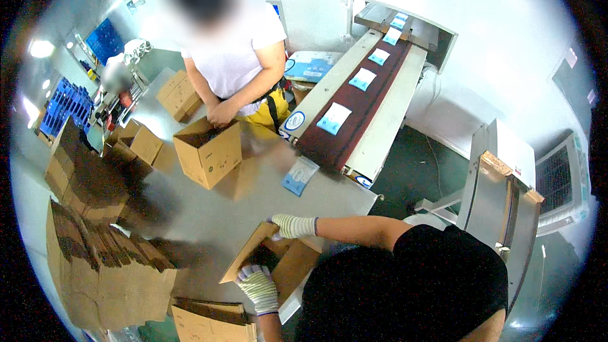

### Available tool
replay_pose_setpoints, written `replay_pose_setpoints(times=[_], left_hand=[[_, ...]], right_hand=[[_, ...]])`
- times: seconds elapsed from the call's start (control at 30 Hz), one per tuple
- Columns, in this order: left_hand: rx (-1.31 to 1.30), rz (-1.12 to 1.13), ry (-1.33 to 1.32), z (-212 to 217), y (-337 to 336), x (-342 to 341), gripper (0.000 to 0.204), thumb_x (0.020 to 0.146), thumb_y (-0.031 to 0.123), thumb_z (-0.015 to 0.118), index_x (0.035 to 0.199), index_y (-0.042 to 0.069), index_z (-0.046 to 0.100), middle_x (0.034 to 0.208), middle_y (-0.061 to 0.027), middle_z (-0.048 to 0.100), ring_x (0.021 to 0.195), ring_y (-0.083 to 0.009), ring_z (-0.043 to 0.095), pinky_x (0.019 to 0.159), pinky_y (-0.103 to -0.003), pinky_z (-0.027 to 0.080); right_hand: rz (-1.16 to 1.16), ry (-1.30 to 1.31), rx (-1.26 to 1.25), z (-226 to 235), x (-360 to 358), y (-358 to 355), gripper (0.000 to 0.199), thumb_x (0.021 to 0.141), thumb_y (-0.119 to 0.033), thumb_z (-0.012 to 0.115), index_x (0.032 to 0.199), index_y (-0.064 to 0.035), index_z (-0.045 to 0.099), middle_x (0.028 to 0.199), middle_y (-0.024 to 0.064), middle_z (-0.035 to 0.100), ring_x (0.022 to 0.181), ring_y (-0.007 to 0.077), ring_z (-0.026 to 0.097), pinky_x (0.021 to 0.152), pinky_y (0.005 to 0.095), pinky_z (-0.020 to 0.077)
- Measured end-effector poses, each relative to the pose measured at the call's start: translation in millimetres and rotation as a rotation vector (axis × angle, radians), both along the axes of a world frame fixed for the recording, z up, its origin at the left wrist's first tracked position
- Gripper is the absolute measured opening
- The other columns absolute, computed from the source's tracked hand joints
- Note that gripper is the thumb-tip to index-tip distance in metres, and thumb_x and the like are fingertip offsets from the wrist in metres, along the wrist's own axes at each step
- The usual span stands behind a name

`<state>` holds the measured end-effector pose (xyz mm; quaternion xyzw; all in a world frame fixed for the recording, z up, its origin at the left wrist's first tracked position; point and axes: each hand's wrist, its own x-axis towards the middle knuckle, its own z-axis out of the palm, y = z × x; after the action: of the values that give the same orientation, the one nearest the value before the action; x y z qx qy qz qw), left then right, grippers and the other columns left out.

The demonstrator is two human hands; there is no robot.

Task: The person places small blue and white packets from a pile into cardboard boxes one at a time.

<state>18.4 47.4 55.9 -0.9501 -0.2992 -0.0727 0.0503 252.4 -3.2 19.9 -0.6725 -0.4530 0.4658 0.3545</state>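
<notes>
With curled fingers, our left hand (258, 287) and right hand (293, 226) grip one carton (296, 270), mouth up, long axis near-left to far-right, near on the table (339, 206); one pouch (300, 176) lies farther on it.

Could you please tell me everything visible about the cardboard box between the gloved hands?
The box is brown, apparently cardboard, and open toward the camera, with a dark interior and a broad panel on the picture's left. It sits askew near the table's edge. The left hand and right hand touch that panel. Its underside is hidden.
</notes>
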Motion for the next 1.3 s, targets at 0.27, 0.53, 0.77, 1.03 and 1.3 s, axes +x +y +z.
replay_pose_setpoints(times=[0.27, 0.53, 0.77, 1.03, 1.3], left_hand=[[-0.164, -0.411, -0.023, 12.4, -20.0, 7.4, 0.02, 0.083, 0.023, 0.054, 0.081, 0.006, 0.063, 0.074, -0.014, 0.063, 0.073, -0.0303, 0.059, 0.092, -0.044, 0.037], [-0.421, 0.21, -0.642, -24.9, 24.1, -46.5, 0.026, 0.089, 0.021, 0.045, 0.087, -0.002, 0.056, 0.082, -0.0109, 0.06, 0.079, -0.0197, 0.055, 0.076, -0.035, 0.047], [-1.981, 0.358, -1.769, -12.6, -0.1, -35.0, 0.053, 0.095, 0.04, 0.028, 0.126, -0.002, 0.041, 0.125, -0.0199, 0.048, 0.111, -0.0299, 0.049, 0.094, -0.043, 0.042], [-2.078, 0.475, -0.873, -67.5, -20.9, -75.8, 0.039, 0.093, 0.03, 0.039, 0.116, -0.001, 0.048, 0.111, -0.017, 0.054, 0.097, -0.0284, 0.052, 0.084, -0.04, 0.043], [-0.446, 0.225, -0.224, -89.2, 8.1, -209.5, 0.026, 0.09, 0.019, 0.05, 0.105, -0.001, 0.054, 0.096, -0.014, 0.059, 0.082, -0.0268, 0.055, 0.073, -0.038, 0.045]], right_hand=[[-0.095, -0.097, 0.073, 20.2, -5.1, -35.9, 0.053, 0.076, -0.024, 0.071, 0.118, 0.0005, 0.049, 0.115, 0.0177, 0.057, 0.106, 0.0282, 0.054, 0.092, 0.0364, 0.0414], [-0.417, -0.28, 0.096, 59.5, -12.5, -67.4, 0.069, 0.075, -0.043, 0.067, 0.121, 0.0034, 0.045, 0.119, 0.0251, 0.051, 0.11, 0.0355, 0.05, 0.093, 0.0402, 0.0413], [-0.328, -0.183, 0.249, 167.4, -51.2, -57.1, 0.081, 0.064, -0.047, 0.075, 0.121, 0.0027, 0.045, 0.12, 0.0247, 0.05, 0.112, 0.0377, 0.049, 0.091, 0.0414, 0.0421], [0.212, -1.009, 0.63, 97.3, -127.4, -13.3, 0.044, 0.066, -0.03, 0.066, 0.1, -0.0042, 0.053, 0.089, 0.0108, 0.059, 0.077, 0.0297, 0.06, 0.066, 0.04, 0.0501], [0.543, -1.082, 0.779, 8.9, -148.4, -21.5, 0.019, 0.078, -0.026, 0.051, 0.089, -0.0105, 0.055, 0.079, 0.0021, 0.057, 0.073, 0.0215, 0.057, 0.06, 0.0355, 0.0471]])
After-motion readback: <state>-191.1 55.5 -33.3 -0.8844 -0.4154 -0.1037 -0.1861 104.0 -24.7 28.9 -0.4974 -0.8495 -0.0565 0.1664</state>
